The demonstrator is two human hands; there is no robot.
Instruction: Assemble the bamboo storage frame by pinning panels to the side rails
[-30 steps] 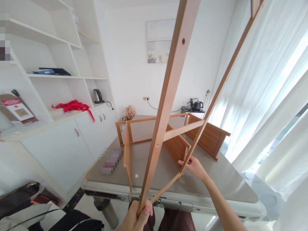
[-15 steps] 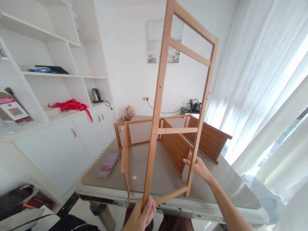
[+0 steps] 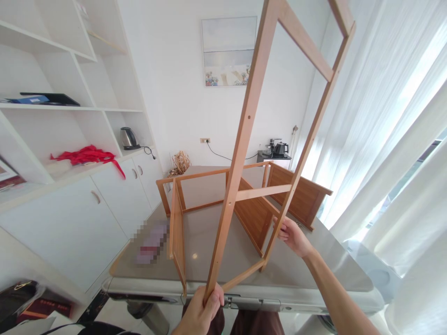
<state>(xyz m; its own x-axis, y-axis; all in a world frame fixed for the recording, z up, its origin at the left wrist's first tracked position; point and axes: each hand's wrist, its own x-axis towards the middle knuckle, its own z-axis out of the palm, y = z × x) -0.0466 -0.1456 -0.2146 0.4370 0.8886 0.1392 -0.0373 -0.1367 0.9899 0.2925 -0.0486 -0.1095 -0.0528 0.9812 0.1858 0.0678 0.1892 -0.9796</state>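
A tall wooden side frame with crossbars stands tilted in front of me, its top running out of view. My left hand is closed around the lower end of its left post. Partway up the right post, my right hand grips it with curled fingers. Behind it a partly built wooden shelf unit lies on its side on the grey table: a left panel, a middle panel and a right panel rise from a lying frame. Small metal pieces lie near the right panel, partly hidden.
White shelving lines the left wall, holding an electric kettle and red cloth. A coffee maker stands at the back right. Curtains hang along the right. A blurred-out item lies on the table's left.
The wooden side frame has tipped closer to me and to the right, its top leaving the view. Both hands keep hold of it. My view has shifted slightly.
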